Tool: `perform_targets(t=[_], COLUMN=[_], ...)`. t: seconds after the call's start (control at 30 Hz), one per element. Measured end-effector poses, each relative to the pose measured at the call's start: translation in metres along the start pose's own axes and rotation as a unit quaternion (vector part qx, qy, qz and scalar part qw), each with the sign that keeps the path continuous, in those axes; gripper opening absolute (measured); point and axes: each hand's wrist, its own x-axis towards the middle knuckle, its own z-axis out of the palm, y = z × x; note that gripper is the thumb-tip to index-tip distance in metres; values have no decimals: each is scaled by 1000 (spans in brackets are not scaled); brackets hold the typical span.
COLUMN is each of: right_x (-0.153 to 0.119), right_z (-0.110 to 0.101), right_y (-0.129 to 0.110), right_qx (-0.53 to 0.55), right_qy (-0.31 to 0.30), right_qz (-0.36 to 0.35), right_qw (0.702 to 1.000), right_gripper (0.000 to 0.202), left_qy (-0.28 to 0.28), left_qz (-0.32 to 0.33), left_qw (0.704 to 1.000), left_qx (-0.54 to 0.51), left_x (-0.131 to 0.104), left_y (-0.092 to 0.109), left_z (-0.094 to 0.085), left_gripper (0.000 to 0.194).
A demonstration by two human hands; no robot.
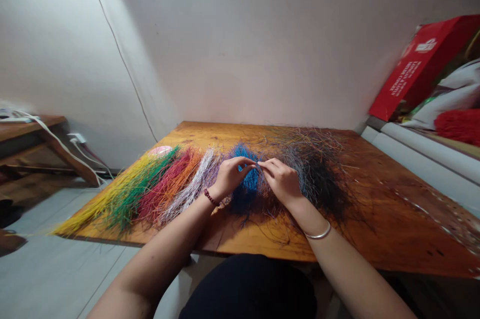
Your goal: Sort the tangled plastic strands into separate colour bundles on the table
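Observation:
My left hand (231, 175), with a dark bead bracelet at the wrist, pinches something very thin and dark. My right hand (280, 178), wearing a silver bangle, pinches close beside it, so the fingertips of both almost meet. What they hold is too small to name for certain. Below and behind them lies a bundle of blue strands (244, 194) on the wooden table (240, 245). Grey and black strands (313, 179) spread just right of my right hand. White strands (191, 190) and some purple ones lie left of my left hand.
Yellow (108, 194), green (144, 194), red (165, 186) and orange strands (182, 179) fan across the table's left side. A red box (416, 64) and white rolls (420, 169) stand at the right. A wall rises behind; a side bench (56, 134) with cables is at left.

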Motion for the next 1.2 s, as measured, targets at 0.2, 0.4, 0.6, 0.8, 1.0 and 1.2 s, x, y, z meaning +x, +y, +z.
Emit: perform_targets(t=[0.2,0.4,0.6,0.8,1.0,1.2], right_x=[0,1,1,2,4,6], right_z=[-3,-4,-4,-7,-7,-6], right_y=[3,3,2,6,4,2], right_qx=[-17,-23,-29,-29,6,40], right_qy=[25,25,21,32,42,45], right_qz=[13,13,3,12,32,60], right_qw=[999,999,999,999,999,996], right_gripper=[24,24,24,24,23,20], left_qy=[37,53,53,87,90,88], left_qz=[-31,-61,-98,-135,-146,-145], left_qw=[999,994,977,960,959,958], left_qx=[-22,-72,-180,-228,-224,-231], left_x=[2,3,6,11,11,11], left_y=[-3,-6,-8,-5,2,2], left_z=[1,0,0,-3,-5,-7], left_gripper=[25,26,33,36,34,32])
